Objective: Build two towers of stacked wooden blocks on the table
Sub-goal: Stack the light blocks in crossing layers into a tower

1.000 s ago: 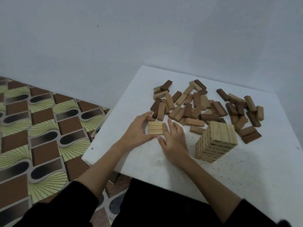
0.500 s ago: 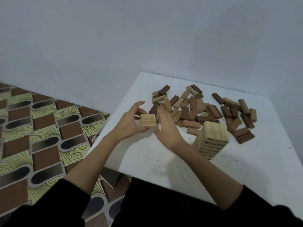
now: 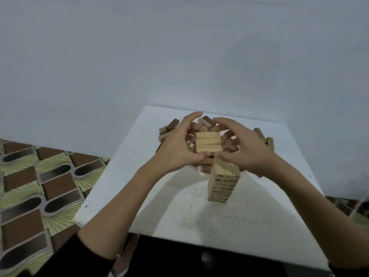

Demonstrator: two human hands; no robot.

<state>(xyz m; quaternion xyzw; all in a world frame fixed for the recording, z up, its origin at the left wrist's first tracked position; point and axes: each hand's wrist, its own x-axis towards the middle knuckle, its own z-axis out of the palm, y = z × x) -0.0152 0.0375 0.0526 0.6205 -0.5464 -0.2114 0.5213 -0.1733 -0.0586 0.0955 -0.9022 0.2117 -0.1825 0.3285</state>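
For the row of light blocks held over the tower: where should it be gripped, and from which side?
Grip the row of light blocks at its two short ends, one hand from each side, squeezing inward so the loose pieces stay pressed together. The left hand and right hand already flank it like this, above the light tower.

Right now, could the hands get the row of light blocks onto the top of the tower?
Probably yes. Both hands, left and right, grip the row of light blocks just above and behind the tower, whose top looks bare, with nothing between them.
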